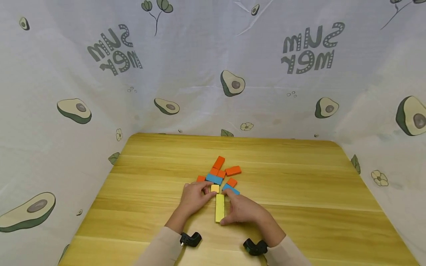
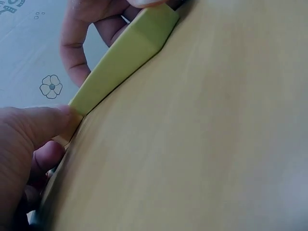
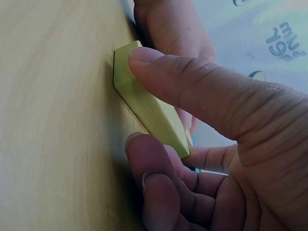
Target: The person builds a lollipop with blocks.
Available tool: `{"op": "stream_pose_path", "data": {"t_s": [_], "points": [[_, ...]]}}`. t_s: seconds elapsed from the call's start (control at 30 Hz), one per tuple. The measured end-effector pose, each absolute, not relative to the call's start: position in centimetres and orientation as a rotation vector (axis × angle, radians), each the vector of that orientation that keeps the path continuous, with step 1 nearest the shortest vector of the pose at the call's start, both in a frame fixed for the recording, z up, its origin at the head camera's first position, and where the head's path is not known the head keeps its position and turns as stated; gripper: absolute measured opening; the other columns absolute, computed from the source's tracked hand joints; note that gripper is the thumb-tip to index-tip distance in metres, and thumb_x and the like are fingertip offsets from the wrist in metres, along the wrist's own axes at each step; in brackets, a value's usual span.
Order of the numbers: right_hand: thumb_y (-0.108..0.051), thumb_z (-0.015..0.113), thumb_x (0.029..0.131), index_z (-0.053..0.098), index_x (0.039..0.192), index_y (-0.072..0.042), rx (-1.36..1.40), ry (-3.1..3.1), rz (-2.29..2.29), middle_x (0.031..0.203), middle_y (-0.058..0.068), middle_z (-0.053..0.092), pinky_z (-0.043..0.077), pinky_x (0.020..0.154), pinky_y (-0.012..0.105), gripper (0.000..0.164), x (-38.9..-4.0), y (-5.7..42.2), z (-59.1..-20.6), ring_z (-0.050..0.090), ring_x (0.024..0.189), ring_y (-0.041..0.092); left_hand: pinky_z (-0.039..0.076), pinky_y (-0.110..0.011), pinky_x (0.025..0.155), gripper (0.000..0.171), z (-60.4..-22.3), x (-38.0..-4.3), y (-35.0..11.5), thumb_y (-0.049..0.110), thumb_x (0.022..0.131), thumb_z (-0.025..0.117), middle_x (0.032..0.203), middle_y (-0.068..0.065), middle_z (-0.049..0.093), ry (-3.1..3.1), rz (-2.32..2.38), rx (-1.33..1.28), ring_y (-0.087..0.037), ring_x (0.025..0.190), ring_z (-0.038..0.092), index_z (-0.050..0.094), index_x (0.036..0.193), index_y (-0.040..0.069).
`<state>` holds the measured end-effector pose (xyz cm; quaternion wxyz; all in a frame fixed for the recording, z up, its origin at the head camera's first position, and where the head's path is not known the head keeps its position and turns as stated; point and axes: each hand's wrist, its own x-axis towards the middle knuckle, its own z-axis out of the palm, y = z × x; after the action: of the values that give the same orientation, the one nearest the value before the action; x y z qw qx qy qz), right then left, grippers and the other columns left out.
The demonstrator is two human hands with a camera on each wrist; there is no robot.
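My right hand holds a long yellow block lying on the table, thumb at its near end and a finger at its far end. In the right wrist view the thumb presses the end of that block. On the other side, my left hand pinches a small yellow block at the far end of the long one. The left wrist view shows the left thumb where the two blocks meet. Just beyond the small block lies a blue block, partly behind the left fingers.
Past the hands, orange blocks adjoin the blue one, and a separate orange block lies to their right. Another blue block with an orange one sits by the right fingertips. A printed curtain surrounds the wooden table.
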<state>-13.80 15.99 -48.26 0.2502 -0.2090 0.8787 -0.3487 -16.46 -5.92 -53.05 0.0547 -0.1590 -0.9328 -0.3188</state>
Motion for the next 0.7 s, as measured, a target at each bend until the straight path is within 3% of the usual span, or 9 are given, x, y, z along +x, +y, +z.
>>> {"op": "stream_pose_path", "data": {"t_s": [0.23, 0.47, 0.7], "points": [[-0.037, 0.091, 0.074, 0.037, 0.147, -0.004, -0.554, 2.422, -0.923, 0.068, 0.000, 0.059, 0.045, 0.058, 0.030, 0.096, -13.70, 15.87, -48.02, 0.054, 0.057, 0.013, 0.032, -0.031, 0.077, 0.028, -53.32, -16.16, -5.54, 0.033, 0.099, 0.067, 0.083, 0.012, 0.073, -2.762, -0.941, -0.485, -0.008, 0.077, 0.058, 0.076, 0.123, 0.024], [-0.041, 0.092, 0.073, 0.035, 0.146, -0.002, -0.502, 2.445, -0.889, 0.076, 0.001, 0.059, 0.048, 0.075, 0.036, 0.100, -13.63, 15.41, -48.00, 0.055, 0.070, 0.016, 0.030, -0.028, 0.076, 0.022, -53.34, -16.09, -5.63, 0.038, 0.096, 0.070, 0.073, 0.015, 0.064, -2.768, -0.961, -0.461, -0.004, 0.072, 0.051, 0.078, 0.114, 0.026], [-0.037, 0.093, 0.073, 0.037, 0.142, -0.001, -0.435, 2.424, -0.929, 0.069, 0.003, 0.062, 0.047, 0.066, 0.033, 0.096, -13.38, 15.43, -47.99, 0.057, 0.059, 0.016, 0.027, -0.028, 0.075, 0.025, -53.21, -15.97, -5.33, 0.040, 0.097, 0.069, 0.078, 0.013, 0.070, -2.779, -0.962, -0.461, -0.007, 0.078, 0.056, 0.079, 0.116, 0.027]]}}
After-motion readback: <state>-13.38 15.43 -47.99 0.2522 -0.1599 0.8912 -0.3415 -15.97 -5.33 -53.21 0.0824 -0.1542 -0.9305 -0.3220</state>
